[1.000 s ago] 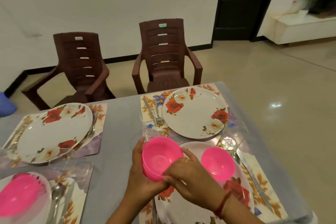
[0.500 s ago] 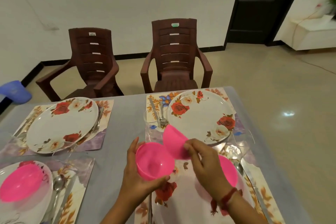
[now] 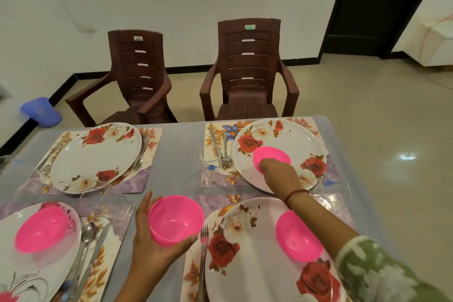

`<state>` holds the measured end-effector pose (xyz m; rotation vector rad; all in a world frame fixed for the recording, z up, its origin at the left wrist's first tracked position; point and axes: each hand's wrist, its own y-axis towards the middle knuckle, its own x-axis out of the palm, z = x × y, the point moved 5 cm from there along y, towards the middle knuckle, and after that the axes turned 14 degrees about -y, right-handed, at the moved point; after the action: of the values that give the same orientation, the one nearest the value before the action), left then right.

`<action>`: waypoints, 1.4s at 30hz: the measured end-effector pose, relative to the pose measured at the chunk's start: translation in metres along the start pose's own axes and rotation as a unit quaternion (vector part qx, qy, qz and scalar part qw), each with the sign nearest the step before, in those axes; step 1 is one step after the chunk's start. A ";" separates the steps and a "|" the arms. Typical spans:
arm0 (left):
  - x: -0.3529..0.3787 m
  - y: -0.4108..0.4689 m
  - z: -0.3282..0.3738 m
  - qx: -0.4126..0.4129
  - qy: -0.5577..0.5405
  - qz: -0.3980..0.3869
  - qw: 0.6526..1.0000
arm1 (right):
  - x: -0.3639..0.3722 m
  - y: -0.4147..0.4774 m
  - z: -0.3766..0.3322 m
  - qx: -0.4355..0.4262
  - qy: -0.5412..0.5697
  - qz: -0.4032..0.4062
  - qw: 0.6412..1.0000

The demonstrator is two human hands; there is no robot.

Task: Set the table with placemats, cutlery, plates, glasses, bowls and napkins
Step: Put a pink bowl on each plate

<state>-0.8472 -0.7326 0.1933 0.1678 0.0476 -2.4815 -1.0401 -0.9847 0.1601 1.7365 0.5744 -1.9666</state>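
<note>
My left hand [image 3: 149, 240] grips a pink bowl [image 3: 175, 219] from below and the side, above the grey table between the two near settings. My right hand [image 3: 279, 171] reaches to the far right floral plate [image 3: 301, 144] and holds a second pink bowl [image 3: 270, 155] by its near rim, on or just above that plate. The near right plate [image 3: 245, 252] carries a pink bowl [image 3: 297, 236]. The near left plate [image 3: 36, 277] carries another pink bowl [image 3: 40, 229]. The far left plate [image 3: 93, 157] is bare.
Each plate lies on a floral placemat [image 3: 215, 179] with cutlery beside it: a fork [image 3: 203, 247], a spoon and knife [image 3: 224, 147]. A clear glass [image 3: 208, 154] stands left of the far right plate. Two brown chairs [image 3: 247, 73] face the far edge. A blue bin [image 3: 40, 111] sits on the floor.
The two stacked pink bowls have been pulled apart. My right hand has carried one forward to the far right plate, while my left hand keeps the other near the table's middle.
</note>
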 end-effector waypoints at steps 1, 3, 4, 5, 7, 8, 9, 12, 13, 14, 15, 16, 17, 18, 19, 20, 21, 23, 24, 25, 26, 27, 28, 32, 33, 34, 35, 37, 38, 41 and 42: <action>-0.001 -0.001 0.001 0.003 0.001 0.002 1.000 | 0.004 0.007 -0.008 -0.021 -0.013 -0.005 1.000; -0.002 -0.001 0.004 0.011 -0.003 0.013 1.000 | 0.014 0.016 -0.019 -0.053 -0.038 -0.022 0.998; -0.002 -0.001 0.007 0.015 -0.006 0.019 1.000 | 0.019 0.019 -0.022 -0.062 -0.050 -0.034 0.996; -0.002 -0.001 0.011 0.018 -0.007 0.023 1.000 | 0.025 0.020 -0.023 -0.066 -0.060 -0.046 0.995; -0.003 -0.002 0.014 0.023 -0.001 0.029 0.999 | 0.035 0.021 -0.022 -0.065 -0.064 -0.067 0.994; -0.004 -0.002 0.015 0.024 0.004 0.033 0.999 | 0.040 0.021 -0.021 -0.062 -0.054 -0.077 0.994; -0.005 -0.002 0.016 0.025 0.007 0.038 0.999 | 0.044 0.022 -0.021 -0.059 -0.041 -0.085 0.994; -0.010 0.000 0.016 0.027 0.003 0.046 0.999 | 0.048 0.023 -0.017 -0.030 0.014 -0.110 0.993; -0.011 0.000 0.016 0.029 -0.001 0.045 0.999 | 0.046 0.022 -0.015 -0.015 0.030 -0.116 0.993; -0.013 0.001 0.016 0.031 -0.005 0.045 0.999 | 0.040 0.020 -0.013 -0.002 0.045 -0.108 0.993; -0.014 0.002 0.016 0.030 -0.007 0.045 0.999 | 0.031 0.016 -0.013 0.010 0.064 -0.077 0.995; -0.016 0.003 0.016 0.029 -0.008 0.046 0.999 | 0.016 0.010 -0.018 0.020 0.108 -0.030 0.993; -0.017 0.004 0.016 0.028 -0.007 0.043 0.999 | -0.004 -0.002 -0.025 0.031 0.187 0.020 0.982; -0.018 0.004 0.016 0.028 -0.005 0.039 0.999 | -0.025 -0.016 -0.037 0.031 0.282 0.057 0.957; -0.018 0.004 0.015 0.031 -0.005 0.034 0.999 | -0.046 -0.033 -0.052 0.009 0.374 0.072 0.925; -0.017 0.004 0.014 0.033 -0.008 0.029 0.999 | -0.064 -0.051 -0.069 -0.034 0.443 0.061 0.894; -0.017 0.002 0.013 0.033 -0.012 0.027 0.999 | -0.077 -0.068 -0.091 -0.089 0.480 0.031 0.872; -0.016 0.000 0.016 0.034 -0.016 0.026 0.999 | -0.088 -0.094 -0.131 -0.196 0.461 -0.008 0.866; -0.015 0.001 0.019 0.036 -0.012 0.024 0.999 | -0.088 -0.100 -0.147 -0.226 0.433 -0.003 0.873; -0.015 0.002 0.022 0.039 -0.003 0.018 0.999 | -0.088 -0.103 -0.157 -0.233 0.412 0.007 0.881; -0.017 0.004 0.023 0.042 0.007 0.015 0.999 | -0.088 -0.102 -0.168 -0.232 0.405 0.021 0.884; -0.021 0.006 0.024 0.043 0.010 0.013 0.999 | -0.088 -0.100 -0.176 -0.230 0.403 0.036 0.885; -0.026 0.007 0.024 0.043 0.006 0.013 0.999 | -0.090 -0.098 -0.186 -0.231 0.403 0.049 0.884; -0.054 0.014 0.019 0.044 0.017 0.010 0.999 | -0.094 -0.091 -0.225 -0.263 0.378 0.041 0.887; -0.066 0.016 0.015 0.048 0.016 0.010 0.999 | -0.096 -0.088 -0.240 -0.272 0.366 0.043 0.889; -0.076 0.018 0.013 0.052 0.018 0.012 0.998 | -0.096 -0.086 -0.250 -0.277 0.359 0.046 0.890; -0.082 0.020 0.010 0.051 0.019 0.011 0.998 | -0.095 -0.084 -0.255 -0.277 0.357 0.050 0.891; -0.110 0.026 0.001 0.039 -0.007 0.007 0.999 | -0.096 -0.076 -0.280 -0.279 0.350 0.059 0.892; -0.128 0.029 -0.003 0.037 -0.013 0.004 0.999 | -0.098 -0.070 -0.295 -0.277 0.350 0.066 0.892; -0.184 0.036 -0.007 0.035 -0.020 -0.001 0.999 | -0.119 -0.055 -0.337 -0.267 0.372 0.089 0.885; -0.206 0.038 -0.007 0.037 -0.027 0.000 0.999 | -0.131 -0.048 -0.352 -0.261 0.387 0.100 0.879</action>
<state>-0.6612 -0.6374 0.2141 0.1320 -0.0658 -2.4884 -0.7718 -0.7334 0.2482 2.0469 1.0172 -0.7910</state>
